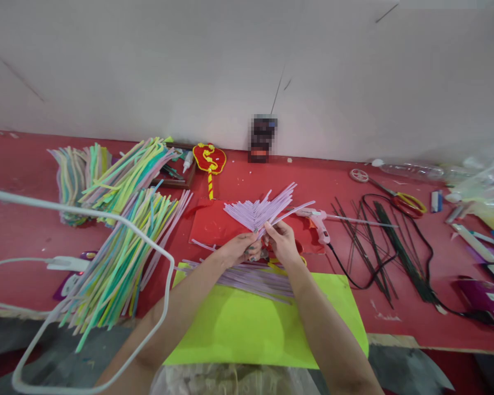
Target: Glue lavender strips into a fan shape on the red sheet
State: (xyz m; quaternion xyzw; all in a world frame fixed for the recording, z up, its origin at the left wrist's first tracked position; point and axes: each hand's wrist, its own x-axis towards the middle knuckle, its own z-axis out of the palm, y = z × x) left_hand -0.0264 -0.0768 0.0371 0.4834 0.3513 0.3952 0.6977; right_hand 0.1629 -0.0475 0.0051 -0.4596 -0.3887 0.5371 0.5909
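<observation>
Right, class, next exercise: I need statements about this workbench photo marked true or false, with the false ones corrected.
1. The left hand and right hand hold a lilac fan of strips. True.
2. The glue gun is dark green. False: it is pink.
3. Loose lilac strips lie over part of the lime-green sheet. True.
4. The multicoloured strips lie to the right of the hands. False: they lie to the left.

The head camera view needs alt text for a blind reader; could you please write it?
A person's left hand and right hand hold a feathered fan of lilac pipe cleaners over a red table. Nearby lie a lime-green sheet, multicoloured pipe cleaners at left and a pink glue gun at right.
</observation>
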